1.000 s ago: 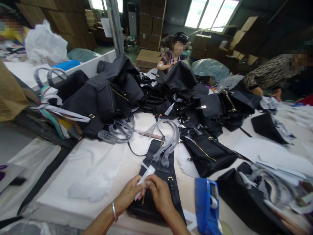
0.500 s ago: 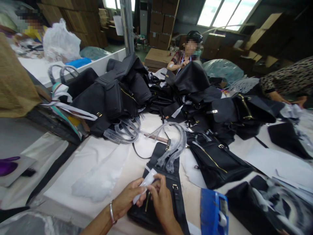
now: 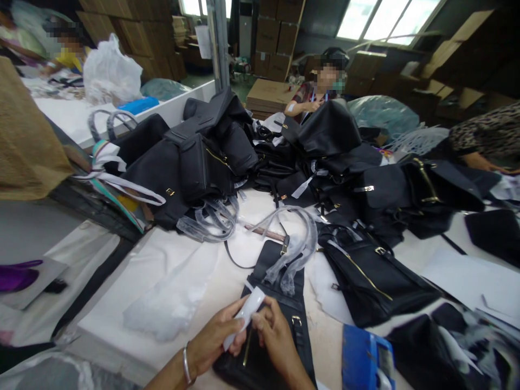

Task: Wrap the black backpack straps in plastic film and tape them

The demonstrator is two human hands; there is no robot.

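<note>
A folded white strip [image 3: 248,314], of paper or thin plastic, slants up above a black bag. My left hand [image 3: 219,331] is closed on its lower part, thumb on top; a metal bangle circles that wrist. At the strip's upper right edge, my right hand [image 3: 278,333] has its fingers curled in and touching it. Beneath both hands lies the black bag [image 3: 278,352], flat, with a gold zip and a buckled strap. Its handles [image 3: 303,254], wrapped in clear plastic, stretch away from me. My hands hide part of the bag's front.
Black bags [image 3: 203,168] are heaped across the far side of the table. Another black bag [image 3: 369,271] lies to the right, beside a blue tape dispenser-like object [image 3: 363,357]. White sheets [image 3: 162,292] cover the left. A co-worker [image 3: 320,95] sits opposite; a patterned sleeve [image 3: 487,130] shows at right.
The view has shifted slightly, so everything sits a little lower and further right. My right thumb has drawn back from the strip's face toward its edge, while my left hand keeps its hold.
</note>
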